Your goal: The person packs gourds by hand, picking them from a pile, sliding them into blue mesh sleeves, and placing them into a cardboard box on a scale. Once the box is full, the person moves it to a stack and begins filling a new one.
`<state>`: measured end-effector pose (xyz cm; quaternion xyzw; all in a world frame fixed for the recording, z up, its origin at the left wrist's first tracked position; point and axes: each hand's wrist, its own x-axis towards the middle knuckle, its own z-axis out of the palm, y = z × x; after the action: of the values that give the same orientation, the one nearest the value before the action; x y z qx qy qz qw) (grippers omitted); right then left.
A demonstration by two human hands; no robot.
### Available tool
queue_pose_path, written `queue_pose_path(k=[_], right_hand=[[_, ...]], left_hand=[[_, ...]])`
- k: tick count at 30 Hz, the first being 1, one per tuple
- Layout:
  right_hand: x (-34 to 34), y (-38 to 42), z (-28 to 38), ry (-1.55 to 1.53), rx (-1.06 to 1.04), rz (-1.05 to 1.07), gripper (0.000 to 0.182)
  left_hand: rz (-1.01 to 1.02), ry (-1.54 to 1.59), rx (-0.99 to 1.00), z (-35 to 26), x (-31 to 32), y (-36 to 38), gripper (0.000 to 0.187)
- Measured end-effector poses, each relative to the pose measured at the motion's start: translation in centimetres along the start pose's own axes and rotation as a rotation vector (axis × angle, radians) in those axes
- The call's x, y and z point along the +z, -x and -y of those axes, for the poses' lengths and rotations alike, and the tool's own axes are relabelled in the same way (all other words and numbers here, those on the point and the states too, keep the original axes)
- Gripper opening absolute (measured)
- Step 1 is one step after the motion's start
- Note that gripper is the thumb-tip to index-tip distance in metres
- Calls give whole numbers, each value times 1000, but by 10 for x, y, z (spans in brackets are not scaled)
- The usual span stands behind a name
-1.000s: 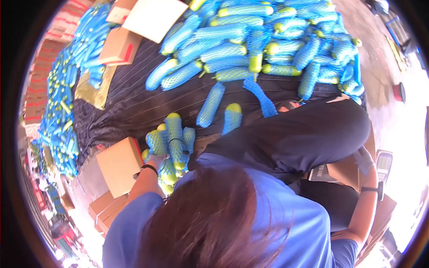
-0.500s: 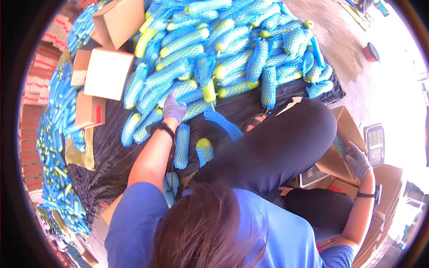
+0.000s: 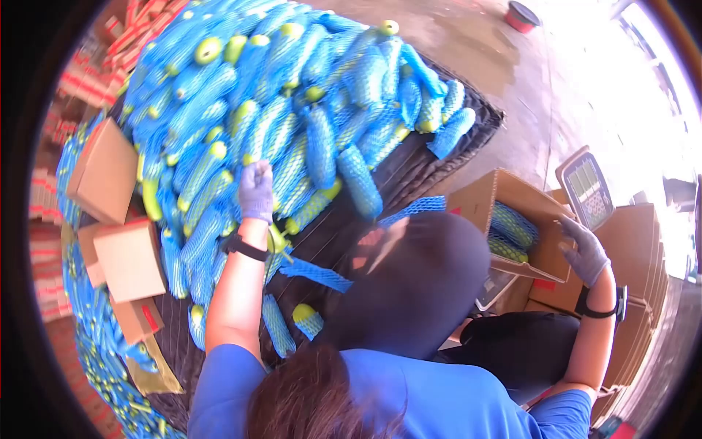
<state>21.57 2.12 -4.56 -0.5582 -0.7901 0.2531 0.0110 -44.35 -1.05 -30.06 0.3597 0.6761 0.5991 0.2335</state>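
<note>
My left hand, in a pale grey glove, is over the near side of a pile of long green gourds in blue foam net sleeves. Its fingers are curled in at the end of one gourd; whether they grip it is hidden. My right hand, also gloved, is beside the right edge of an opened cardboard box, fingers stretched out and apart, nothing in them. Inside that box lie several netted gourds. An unfilled blue net sleeve lies near my left forearm.
A scale with a display and keypad stands behind the box. Cardboard boxes sit left of the pile, on a dark cloth. Flattened cartons are at the right. A red and black tub stands on the floor beyond.
The view has swung to the right, showing the gourds inside the box. My left hand has reached farther up the pile. My right hand has come off the box flap, and its fingers have spread.
</note>
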Motion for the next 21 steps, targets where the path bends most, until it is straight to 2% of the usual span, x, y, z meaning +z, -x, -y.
queue_pose_path(k=[1,3,5,7,9,10,11,13,15,17,19,21], right_hand=[[-2,-4,3,-4,24,-10,63],[-5,-11,9,-104,-17,2,64],[-8,-15,10,-110,-29,-4,64],[-8,-13,10,-118,-43,-8,64],[-17,-12,15,-24,-102,-12,65],[-22,-10,17,7,-68,-1,63],[-25,-7,15,-9,-43,-8,63],[-30,-4,6,-72,-63,24,62],[-29,0,-6,-100,-72,29,61],[-29,0,-16,-123,-82,31,61],[-28,-5,-20,-264,-127,49,62],[-25,-12,-20,-270,-132,36,63]], left_hand=[[74,135,9,-9,32,-13,18],[232,196,-42,-35,99,-44,22],[305,-44,12,-64,164,-74,21],[432,-283,-105,-38,221,-134,19],[506,-261,-123,-61,271,-157,16],[625,-364,-119,-61,297,-178,23],[777,-706,-30,-83,314,-189,30],[823,-920,89,-87,351,-200,36],[994,-990,141,-62,391,-202,49],[906,-971,92,-72,404,-143,66],[908,-1020,-150,-8,442,-114,58],[717,-763,-655,-7,452,-53,74]])
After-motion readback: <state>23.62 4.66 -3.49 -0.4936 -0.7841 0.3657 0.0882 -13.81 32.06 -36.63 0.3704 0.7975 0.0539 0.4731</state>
